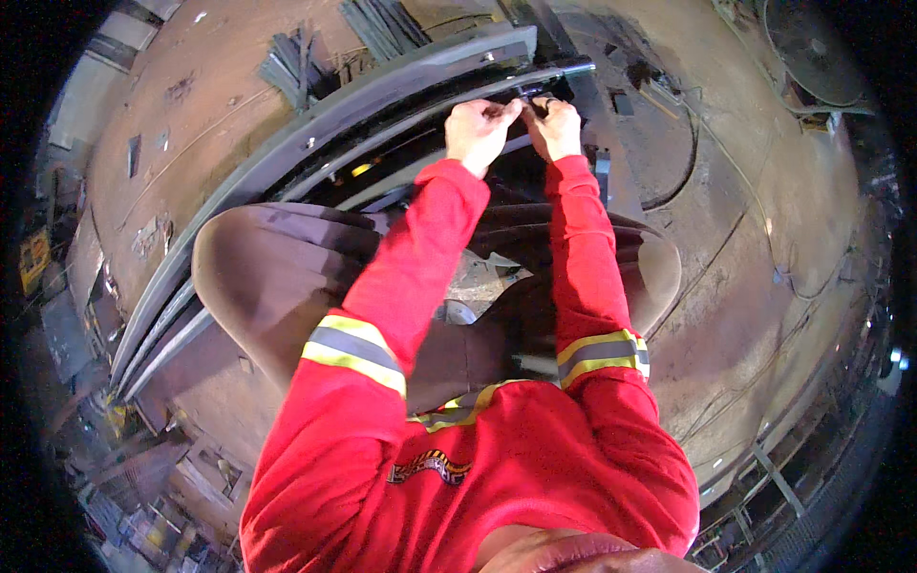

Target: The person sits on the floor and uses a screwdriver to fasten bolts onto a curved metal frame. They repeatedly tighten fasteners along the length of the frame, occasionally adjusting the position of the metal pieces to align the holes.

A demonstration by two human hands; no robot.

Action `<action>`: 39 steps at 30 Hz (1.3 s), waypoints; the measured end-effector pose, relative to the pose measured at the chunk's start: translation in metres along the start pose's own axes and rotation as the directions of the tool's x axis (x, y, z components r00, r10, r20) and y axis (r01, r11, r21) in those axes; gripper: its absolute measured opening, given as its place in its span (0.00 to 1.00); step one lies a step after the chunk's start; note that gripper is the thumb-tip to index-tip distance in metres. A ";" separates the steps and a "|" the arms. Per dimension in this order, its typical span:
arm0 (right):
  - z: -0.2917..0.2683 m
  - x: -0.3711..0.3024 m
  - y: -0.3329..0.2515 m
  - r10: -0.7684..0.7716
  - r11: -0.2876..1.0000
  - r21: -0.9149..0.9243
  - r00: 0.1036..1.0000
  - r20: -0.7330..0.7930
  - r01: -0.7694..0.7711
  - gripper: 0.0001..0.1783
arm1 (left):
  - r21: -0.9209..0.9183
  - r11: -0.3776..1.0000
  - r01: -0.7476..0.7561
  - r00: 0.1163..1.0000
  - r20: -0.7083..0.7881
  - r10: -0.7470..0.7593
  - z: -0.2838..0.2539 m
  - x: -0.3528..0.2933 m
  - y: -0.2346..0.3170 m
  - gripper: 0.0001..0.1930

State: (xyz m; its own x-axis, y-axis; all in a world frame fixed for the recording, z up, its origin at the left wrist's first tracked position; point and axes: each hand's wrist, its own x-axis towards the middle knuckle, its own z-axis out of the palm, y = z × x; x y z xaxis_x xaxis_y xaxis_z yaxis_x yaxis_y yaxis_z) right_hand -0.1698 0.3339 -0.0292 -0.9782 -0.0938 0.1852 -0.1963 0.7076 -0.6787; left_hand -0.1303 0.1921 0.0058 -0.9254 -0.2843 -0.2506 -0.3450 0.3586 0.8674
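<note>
My left hand [475, 136] and my right hand [557, 130] meet over the far end of a long metal assembly in front of me. Their fingers are pinched together, nearly touching. Whatever small piece lies between the fingertips is hidden. Just beyond them runs a thin grey metal rod or tube [570, 71], its end poking out past my right hand. A wide grey steel beam [277, 143] lies along the far side and sweeps down to the left. More narrow bars [387, 188] lie between it and my knees.
Bundles of dark metal strips [382, 27] lie on the brown floor [764, 315] beyond the beam. Cables [740, 158] trail across the floor on the right. A round dark container [812, 48] is at the far right. Scrap and metal pieces [153, 506] crowd the lower left.
</note>
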 end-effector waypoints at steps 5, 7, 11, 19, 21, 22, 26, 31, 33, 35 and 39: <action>-0.008 -0.001 -0.004 0.123 0.989 0.083 0.992 0.015 -0.123 0.20 | 0.838 0.486 -0.246 0.956 0.292 -0.021 -0.112 -0.030 0.006 0.16; -0.009 0.005 -0.013 0.155 0.979 0.110 0.975 0.159 -0.173 0.17 | 0.898 0.297 -0.323 0.943 0.333 0.019 -0.152 -0.039 -0.028 0.16; -0.004 0.013 0.004 0.169 0.905 0.331 0.940 0.296 -0.267 0.12 | 0.895 0.219 -0.389 0.921 0.367 0.135 -0.167 -0.045 -0.058 0.21; -0.003 0.014 0.013 0.180 0.895 0.344 0.936 0.304 -0.283 0.18 | 0.871 0.000 -0.491 0.832 0.468 0.297 -0.162 -0.044 -0.073 0.24; 0.001 0.011 0.015 0.154 0.914 0.339 0.964 0.219 -0.223 0.23 | 0.862 -0.004 -0.506 0.818 0.481 0.316 -0.159 -0.038 -0.076 0.25; -0.002 0.010 0.010 0.169 0.931 0.279 0.956 0.241 -0.235 0.30 | 0.862 0.018 -0.506 0.821 0.476 0.315 -0.159 -0.038 -0.076 0.25; 0.004 0.007 0.007 0.183 0.946 0.241 0.970 0.162 -0.218 0.31 | 0.874 0.028 -0.485 0.832 0.451 0.323 -0.158 -0.036 -0.082 0.18; 0.015 0.002 0.006 0.274 0.920 0.266 0.958 0.086 -0.287 0.26 | 0.880 0.127 -0.458 0.854 0.396 0.336 -0.159 -0.044 -0.072 0.10; 0.015 -0.002 -0.003 0.280 0.923 0.253 0.957 0.076 -0.290 0.25 | 0.885 0.154 -0.439 0.859 0.364 0.359 -0.155 -0.053 -0.069 0.09; 0.013 -0.003 -0.006 0.238 0.951 0.190 0.970 0.048 -0.243 0.25 | 0.885 0.155 -0.439 0.846 0.348 0.405 -0.154 -0.056 -0.070 0.10; 0.007 -0.004 -0.009 0.260 0.928 0.261 0.964 0.062 -0.267 0.25 | 0.882 0.082 -0.464 0.779 0.362 0.512 -0.152 -0.057 -0.078 0.13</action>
State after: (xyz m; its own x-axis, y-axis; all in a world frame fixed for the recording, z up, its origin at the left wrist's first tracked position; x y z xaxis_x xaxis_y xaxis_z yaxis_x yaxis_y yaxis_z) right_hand -0.1642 0.3229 -0.0287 -0.9978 0.0504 -0.0420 0.0616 0.4987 -0.8646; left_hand -0.0265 0.0448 0.0177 -0.9541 0.2845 0.0934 0.2632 0.9455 -0.1915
